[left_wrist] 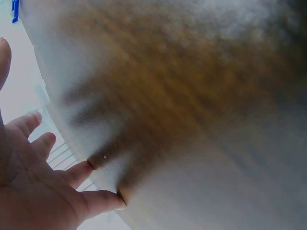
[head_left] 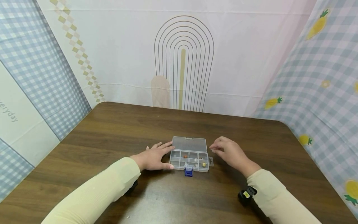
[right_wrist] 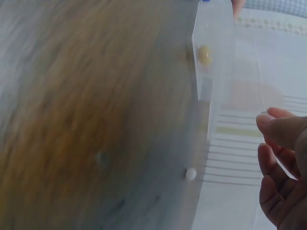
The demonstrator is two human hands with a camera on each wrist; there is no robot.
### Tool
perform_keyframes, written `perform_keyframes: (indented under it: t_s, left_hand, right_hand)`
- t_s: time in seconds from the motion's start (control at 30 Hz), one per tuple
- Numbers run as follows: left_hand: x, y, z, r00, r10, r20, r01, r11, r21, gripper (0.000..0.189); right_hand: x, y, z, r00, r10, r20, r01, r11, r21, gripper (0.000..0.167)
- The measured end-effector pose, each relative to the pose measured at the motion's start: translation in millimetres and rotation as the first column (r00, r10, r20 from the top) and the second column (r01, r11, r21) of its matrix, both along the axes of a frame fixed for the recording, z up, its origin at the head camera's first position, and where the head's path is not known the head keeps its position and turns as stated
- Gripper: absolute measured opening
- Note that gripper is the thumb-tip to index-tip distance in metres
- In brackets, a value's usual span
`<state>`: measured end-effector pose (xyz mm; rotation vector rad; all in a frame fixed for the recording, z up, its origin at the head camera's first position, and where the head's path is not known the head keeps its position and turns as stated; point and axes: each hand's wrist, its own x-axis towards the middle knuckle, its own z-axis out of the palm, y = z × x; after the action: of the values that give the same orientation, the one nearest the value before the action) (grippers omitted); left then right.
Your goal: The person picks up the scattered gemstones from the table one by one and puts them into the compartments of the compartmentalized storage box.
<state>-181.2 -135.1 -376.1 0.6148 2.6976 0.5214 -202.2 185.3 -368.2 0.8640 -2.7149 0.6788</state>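
Observation:
A clear plastic compartment box lies with its lid folded back. Small beads sit in several compartments, among them an orange bead and a yellow bead. My left hand rests at the box's left side, fingers spread, thumb and index finger touching its edge. To the right of the box, my right hand hovers with thumb and index finger pinched together. A tiny pale bead shows at those fingertips, mostly hidden. In the right wrist view a white bead is beyond the box's end.
A blue latch hangs at the box's front, and a clear hanging tab sticks out on its right. The brown wooden table ends at a white curtain behind. A tiny pale speck lies near the front.

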Motion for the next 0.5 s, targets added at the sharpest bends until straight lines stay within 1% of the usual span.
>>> perform_keyframes:
  t_s: [0.13, 0.33, 0.5]
  left_hand:
    - [0.1, 0.2, -0.2, 1.000, 0.000, 0.000, 0.000, 1.000, 0.000, 0.080]
    - [0.2, 0.0, -0.5, 1.000, -0.002, -0.004, 0.002, 1.000, 0.002, 0.080]
    - [0.7, 0.0, 0.1, 1.000, -0.003, -0.005, 0.003, 1.000, 0.002, 0.080]
  right_hand:
    - [2.3, -7.7, 2.2, 1.000, 0.007, 0.000, -0.007, 1.000, -0.003, 0.011]
    - [5.1, -18.6, 4.1, 1.000, 0.021, 0.022, -0.021, 1.000, -0.007, 0.013]
    - [7.5, -27.2, 5.4, 0.999, 0.034, 0.027, -0.034, 0.999, -0.029, 0.014]
